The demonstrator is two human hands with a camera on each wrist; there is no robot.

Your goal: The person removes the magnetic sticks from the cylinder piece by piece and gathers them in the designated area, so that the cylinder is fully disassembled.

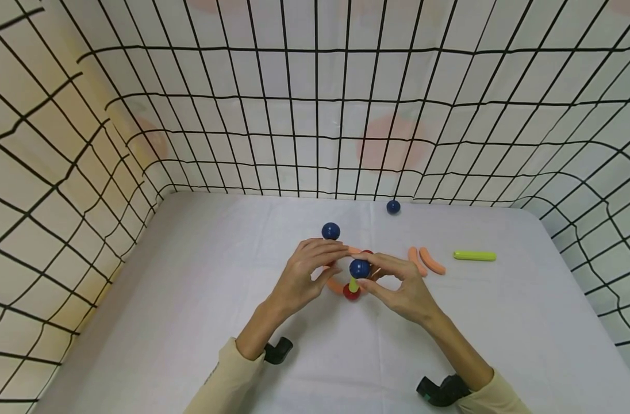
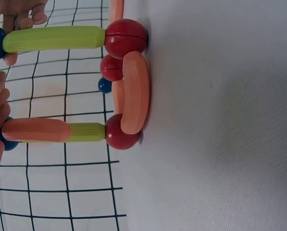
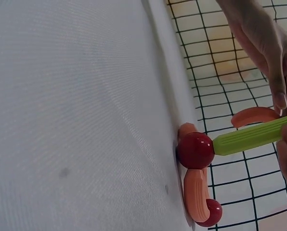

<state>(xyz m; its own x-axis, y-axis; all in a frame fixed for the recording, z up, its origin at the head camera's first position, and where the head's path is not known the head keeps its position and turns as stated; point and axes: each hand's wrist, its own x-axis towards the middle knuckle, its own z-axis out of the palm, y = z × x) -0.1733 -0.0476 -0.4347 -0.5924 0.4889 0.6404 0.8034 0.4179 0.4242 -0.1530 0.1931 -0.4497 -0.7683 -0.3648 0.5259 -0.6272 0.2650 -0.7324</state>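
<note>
In the head view my left hand [image 1: 307, 270] bends round the upper part of a small frame of rods and balls. Its fingers pinch a curved orange rod [image 2: 37, 130] beside the blue ball [image 1: 331, 231] topping the far green rod [image 2: 88, 132]; their exact contact is partly hidden. My right hand [image 1: 405, 284] pinches another blue ball [image 1: 360, 268] between thumb and fingers. This ball caps the upright near green rod [image 3: 254, 137], which stands on a red ball [image 3: 195, 150]. Lower curved orange rods [image 2: 135, 91] link red balls [image 2: 122, 132] on the table.
Right of the frame lie two loose curved orange rods [image 1: 431, 261] and a loose green rod [image 1: 474, 256]. A loose blue ball [image 1: 393, 207] sits at the back of the white table [image 1: 191, 259]. Black wire mesh [image 1: 317, 109] encloses the back and sides.
</note>
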